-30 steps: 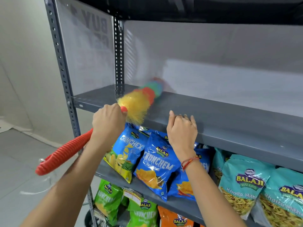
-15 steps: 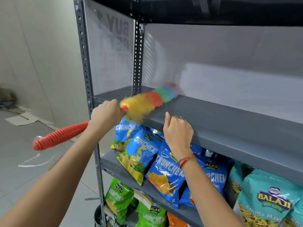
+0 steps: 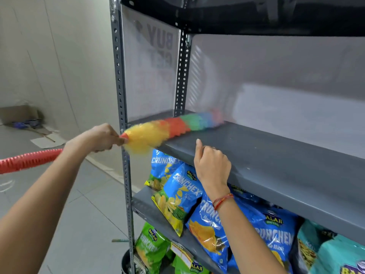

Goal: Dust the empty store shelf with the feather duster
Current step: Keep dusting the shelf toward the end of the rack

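Observation:
The empty grey metal shelf (image 3: 276, 155) runs from the left upright to the right edge of view. A feather duster (image 3: 169, 127) with yellow, orange, green, blue and pink plumes lies across the shelf's left end, its tip blurred near the back panel. My left hand (image 3: 100, 138) is closed around the duster's red ribbed handle, just left of the front upright; the handle's long end sticks out to the left. My right hand (image 3: 212, 165) grips the shelf's front edge, fingers curled over the lip, a red thread on the wrist.
Blue Crunchex crisp bags (image 3: 183, 192) and teal Balaji bags (image 3: 335, 256) fill the shelf below; green bags (image 3: 152, 246) sit lower still. A dark shelf (image 3: 237, 14) hangs overhead. The perforated front upright (image 3: 122, 95) stands beside my left hand. Cardboard and clutter (image 3: 23, 119) lie on the floor far left.
My left hand has drawn back to the left, outside the upright, and the duster has swept along the shelf's left end. My view has shifted left. The right hand keeps its hold on the edge.

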`<state>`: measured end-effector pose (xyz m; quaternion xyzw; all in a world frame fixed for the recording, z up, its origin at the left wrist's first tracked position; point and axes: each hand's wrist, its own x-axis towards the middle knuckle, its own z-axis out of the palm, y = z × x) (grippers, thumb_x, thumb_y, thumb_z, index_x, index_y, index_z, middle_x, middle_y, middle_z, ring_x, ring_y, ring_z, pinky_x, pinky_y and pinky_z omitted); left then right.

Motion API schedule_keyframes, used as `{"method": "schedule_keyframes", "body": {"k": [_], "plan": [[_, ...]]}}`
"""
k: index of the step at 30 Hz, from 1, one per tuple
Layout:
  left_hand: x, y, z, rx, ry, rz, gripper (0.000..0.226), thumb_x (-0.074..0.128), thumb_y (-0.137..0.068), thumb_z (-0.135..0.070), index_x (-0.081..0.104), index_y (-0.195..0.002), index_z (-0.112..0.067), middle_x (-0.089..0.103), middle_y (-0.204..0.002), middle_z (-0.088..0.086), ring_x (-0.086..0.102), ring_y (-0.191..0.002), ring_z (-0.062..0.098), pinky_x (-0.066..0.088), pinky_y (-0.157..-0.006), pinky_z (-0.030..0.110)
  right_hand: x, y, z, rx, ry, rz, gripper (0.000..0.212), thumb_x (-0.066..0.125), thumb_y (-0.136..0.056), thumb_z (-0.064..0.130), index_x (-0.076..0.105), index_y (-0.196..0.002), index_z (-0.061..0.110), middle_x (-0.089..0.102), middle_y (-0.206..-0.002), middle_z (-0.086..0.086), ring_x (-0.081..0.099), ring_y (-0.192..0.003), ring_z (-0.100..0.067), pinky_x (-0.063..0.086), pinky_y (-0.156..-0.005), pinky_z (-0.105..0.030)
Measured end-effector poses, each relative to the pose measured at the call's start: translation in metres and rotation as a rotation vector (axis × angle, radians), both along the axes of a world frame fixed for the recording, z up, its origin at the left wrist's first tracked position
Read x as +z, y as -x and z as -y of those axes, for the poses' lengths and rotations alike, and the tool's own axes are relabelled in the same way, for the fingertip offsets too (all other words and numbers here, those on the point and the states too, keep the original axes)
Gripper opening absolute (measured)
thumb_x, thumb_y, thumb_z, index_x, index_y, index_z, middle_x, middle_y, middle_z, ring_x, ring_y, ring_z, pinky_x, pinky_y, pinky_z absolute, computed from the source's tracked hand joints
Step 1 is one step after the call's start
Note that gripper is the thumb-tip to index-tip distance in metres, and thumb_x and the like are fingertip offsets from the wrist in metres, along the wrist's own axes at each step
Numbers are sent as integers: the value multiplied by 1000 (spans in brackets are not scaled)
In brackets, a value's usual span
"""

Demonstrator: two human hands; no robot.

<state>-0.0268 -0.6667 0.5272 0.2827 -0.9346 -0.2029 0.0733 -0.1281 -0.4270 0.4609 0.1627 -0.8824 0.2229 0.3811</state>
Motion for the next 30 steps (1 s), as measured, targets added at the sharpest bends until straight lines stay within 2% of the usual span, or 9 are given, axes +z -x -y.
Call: {"method": "schedule_keyframes", "body": {"k": [2, 3, 8, 11, 14, 17, 21, 27, 30], "plan": [[-19, 9, -4, 122, 374, -152, 46, 49, -94, -44, 66, -91, -1, 62, -71, 14, 62, -62, 29, 54, -60, 33, 2, 3, 9, 28, -21, 25, 55, 43, -98, 36, 64, -59, 3, 70, -64, -18, 65, -60, -35, 29, -50, -27], [-30, 12, -6, 127, 454, -229, 46, 47, -95, -42, 65, -90, 0, 65, -75, 17, 65, -66, 33, 56, -64, 38, 2, 4, 12, 39, -27, 33, 56, 41, -98, 38, 64, -61, 3, 70, -66, -18, 65, -62, -35, 30, -51, -27], [-45, 10, 15, 31, 264, -169, 44, 54, -88, -51, 73, -101, -14, 66, -74, 11, 61, -64, 29, 48, -55, 30, 1, 5, 23, 70, -44, 42, 59, 34, -99, 42, 63, -64, 4, 70, -70, -16, 65, -65, -32, 41, -50, -30], [-32, 13, 37, 95, 224, -122, 47, 54, -89, -48, 71, -100, -6, 61, -70, 12, 58, -61, 28, 43, -52, 28, 1, 3, 26, 67, -44, 74, 61, 32, -99, 44, 62, -65, 4, 69, -71, -16, 64, -67, -32, 45, -53, -33], [-21, 20, 34, 203, 393, -135, 42, 52, -94, -38, 67, -96, 1, 60, -76, 17, 63, -71, 34, 53, -64, 36, 2, 2, 28, 69, -43, 99, 62, 32, -99, 45, 61, -64, 3, 69, -70, -17, 64, -67, -33, 45, -53, -34], [-26, 33, 0, 121, 563, -265, 39, 45, -98, -29, 64, -87, 3, 59, -71, 17, 67, -69, 35, 55, -63, 40, 1, 2, 29, 76, -29, 90, 60, 38, -98, 42, 60, -59, 2, 68, -65, -18, 63, -62, -35, 45, -50, -34], [-52, 37, -20, 6, 399, -283, 41, 48, -96, -36, 65, -90, 1, 66, -86, 22, 66, -75, 40, 56, -66, 42, -1, 1, 30, 72, -41, 59, 54, 52, -94, 35, 60, -53, 1, 66, -57, -19, 63, -55, -35, 48, -49, -33], [-50, 33, -30, 64, 468, -331, 42, 46, -96, -39, 65, -91, -1, 65, -80, 17, 64, -68, 37, 55, -62, 40, -7, 9, 31, 104, -156, 108, 49, 40, -96, 39, 66, -80, 1, 71, -87, -19, 65, -87, -34, 51, -76, -40], [-47, 25, -38, -7, 365, -276, 43, 48, -94, -44, 65, -91, -5, 64, -80, 16, 63, -73, 37, 52, -64, 39, -7, 12, 31, 118, -190, 112, 47, 40, -96, 40, 66, -88, 1, 70, -94, -19, 63, -94, -33, 49, -81, -40]]}}
